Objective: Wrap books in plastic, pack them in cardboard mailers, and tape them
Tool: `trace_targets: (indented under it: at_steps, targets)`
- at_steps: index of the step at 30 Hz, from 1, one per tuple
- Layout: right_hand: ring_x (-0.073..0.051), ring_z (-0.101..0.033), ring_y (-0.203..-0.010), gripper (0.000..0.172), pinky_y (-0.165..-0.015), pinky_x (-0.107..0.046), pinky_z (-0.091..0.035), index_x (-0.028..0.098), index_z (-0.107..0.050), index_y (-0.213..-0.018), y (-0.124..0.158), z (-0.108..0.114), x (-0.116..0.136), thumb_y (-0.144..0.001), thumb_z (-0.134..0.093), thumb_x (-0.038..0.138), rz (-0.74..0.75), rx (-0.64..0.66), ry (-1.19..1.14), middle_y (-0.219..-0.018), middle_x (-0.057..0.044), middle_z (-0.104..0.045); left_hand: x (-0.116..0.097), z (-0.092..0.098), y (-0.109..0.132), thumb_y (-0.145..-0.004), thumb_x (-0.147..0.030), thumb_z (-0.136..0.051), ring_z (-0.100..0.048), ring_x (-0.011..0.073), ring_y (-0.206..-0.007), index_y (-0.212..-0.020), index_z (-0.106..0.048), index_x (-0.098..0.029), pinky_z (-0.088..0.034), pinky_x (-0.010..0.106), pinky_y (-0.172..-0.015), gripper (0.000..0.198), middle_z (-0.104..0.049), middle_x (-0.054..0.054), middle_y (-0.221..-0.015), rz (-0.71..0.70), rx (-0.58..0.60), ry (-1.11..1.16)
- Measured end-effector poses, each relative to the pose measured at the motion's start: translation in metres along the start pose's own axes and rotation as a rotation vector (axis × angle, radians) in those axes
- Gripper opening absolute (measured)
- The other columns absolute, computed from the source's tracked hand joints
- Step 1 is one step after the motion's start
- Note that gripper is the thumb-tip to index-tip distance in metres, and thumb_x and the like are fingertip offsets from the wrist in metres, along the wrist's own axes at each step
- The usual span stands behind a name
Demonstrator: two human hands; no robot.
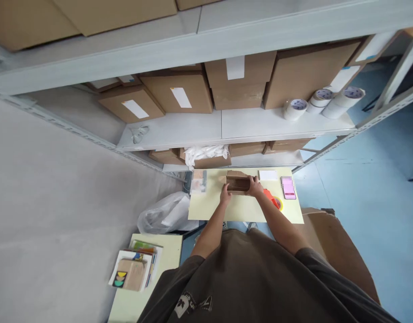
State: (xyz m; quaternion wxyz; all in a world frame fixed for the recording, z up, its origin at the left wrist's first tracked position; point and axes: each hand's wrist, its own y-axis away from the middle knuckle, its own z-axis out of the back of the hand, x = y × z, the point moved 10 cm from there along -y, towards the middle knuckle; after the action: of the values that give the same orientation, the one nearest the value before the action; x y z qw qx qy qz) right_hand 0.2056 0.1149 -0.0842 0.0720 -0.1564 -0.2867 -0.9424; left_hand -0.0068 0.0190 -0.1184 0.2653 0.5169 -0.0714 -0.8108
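Note:
A small open cardboard box (238,193) sits on the pale yellow table (208,208) in front of me, its hollow inside facing up. My left hand (225,194) grips its left end, thumb at the near corner. Around the right end my right hand (254,186) is closed, with the fingers over the edge. Just right of that hand lies an orange-red tape dispenser (271,197) with a yellow-rimmed roll, partly covered by my forearm. A stack of white paper or labels (267,175) is behind it.
A phone (288,187) lies at the table's right, clear plastic bags (199,181) at its left. Behind rises a shelf rack (179,130) with cartons and tape rolls (296,109). Books (134,269) lie on a side table; a large carton (337,251) stands at right.

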Motion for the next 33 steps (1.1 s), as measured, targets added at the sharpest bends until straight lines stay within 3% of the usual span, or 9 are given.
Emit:
trace_targets:
  at_steps: [4,9,12,15,19,22,25,29,33]
  targets:
    - [-0.041,-0.060,-0.132,0.124,-0.102,-0.053,-0.052,0.034,-0.023,-0.168,0.000,-0.003,-0.004,-0.069,-0.095,0.047,0.042,-0.003,-0.048,-0.171,-0.023,-0.018,0.002,-0.004,0.012,-0.086,-0.011,-0.072,-0.032,0.0316,-0.166,-0.162,-0.051,-0.022,-0.035,0.043,-0.132,0.080,-0.029,0.015,-0.180,0.005,-0.076,-0.027]
    - [-0.040,-0.065,-0.126,0.133,-0.104,-0.052,-0.052,0.034,-0.021,-0.171,0.003,-0.011,0.001,-0.063,-0.098,0.045,0.137,0.074,-0.023,-0.167,-0.021,-0.027,0.018,-0.004,0.040,-0.087,-0.013,-0.070,-0.037,0.0286,-0.164,-0.169,-0.041,-0.025,-0.037,0.042,-0.131,0.088,-0.037,0.013,-0.177,-0.004,-0.128,0.034]
    - [-0.045,-0.062,-0.133,0.142,-0.109,-0.057,-0.049,0.035,-0.016,-0.175,0.005,-0.018,0.006,-0.062,-0.100,0.053,0.116,0.107,0.032,-0.175,-0.024,-0.014,0.028,0.002,0.052,-0.087,-0.019,-0.074,-0.033,0.0316,-0.165,-0.169,-0.043,-0.025,-0.040,0.044,-0.129,0.087,-0.031,0.014,-0.180,-0.001,-0.132,0.071]
    - [-0.057,-0.040,-0.152,0.144,-0.117,-0.071,-0.037,0.035,-0.012,-0.176,0.009,-0.021,0.009,-0.064,-0.097,0.065,0.000,0.061,0.092,-0.181,-0.025,0.004,0.026,0.019,0.053,-0.086,-0.025,-0.079,-0.029,0.0339,-0.166,-0.158,-0.058,-0.023,-0.035,0.048,-0.132,0.075,-0.033,0.014,-0.179,-0.068,-0.116,0.049]
    - [-0.059,-0.017,-0.163,0.125,-0.119,-0.080,-0.024,0.028,-0.018,-0.176,0.026,-0.011,0.026,-0.078,-0.086,0.062,-0.130,-0.134,0.068,-0.182,-0.027,-0.001,0.021,0.069,0.039,-0.093,-0.030,-0.074,-0.040,0.0308,-0.161,-0.139,-0.074,-0.023,-0.031,0.047,-0.134,0.047,-0.051,0.013,-0.168,-0.167,-0.159,0.029]
    - [-0.049,-0.020,-0.166,0.088,-0.126,-0.072,-0.027,0.021,-0.034,-0.172,0.038,-0.005,0.074,-0.095,-0.067,0.047,-0.010,-0.269,-0.004,-0.181,-0.023,-0.019,0.033,0.115,0.018,-0.097,-0.028,-0.066,-0.051,0.0273,-0.152,-0.138,-0.074,-0.025,-0.034,0.044,-0.133,0.041,-0.065,0.011,-0.154,-0.151,-0.190,0.053]
    - [-0.035,-0.035,-0.163,0.066,-0.129,-0.056,-0.036,0.019,-0.047,-0.166,0.039,-0.020,0.148,-0.103,-0.049,0.037,0.224,-0.259,-0.105,-0.177,-0.017,-0.036,0.062,0.153,-0.008,-0.098,-0.025,-0.063,-0.056,0.0279,-0.147,-0.143,-0.070,-0.023,-0.036,0.043,-0.131,0.046,-0.068,0.011,-0.149,-0.070,-0.194,0.049]
    - [-0.029,-0.040,-0.161,0.064,-0.131,-0.050,-0.036,0.022,-0.047,-0.167,0.018,-0.070,0.234,-0.105,-0.044,0.035,0.347,-0.120,-0.148,-0.171,-0.012,-0.049,0.109,0.193,-0.040,-0.096,-0.024,-0.070,-0.053,0.0312,-0.151,-0.152,-0.061,-0.016,-0.034,0.040,-0.131,0.057,-0.062,0.016,-0.158,0.054,-0.189,0.057]
    - [-0.027,-0.032,-0.166,0.071,-0.132,-0.045,-0.035,0.018,-0.038,-0.172,-0.020,-0.129,0.270,-0.105,-0.050,0.036,0.274,0.027,-0.104,-0.177,-0.013,-0.039,0.152,0.216,-0.072,-0.090,-0.024,-0.077,-0.050,0.0373,-0.154,-0.158,-0.052,-0.007,-0.034,0.044,-0.131,0.074,-0.051,0.026,-0.166,0.181,-0.139,0.078]
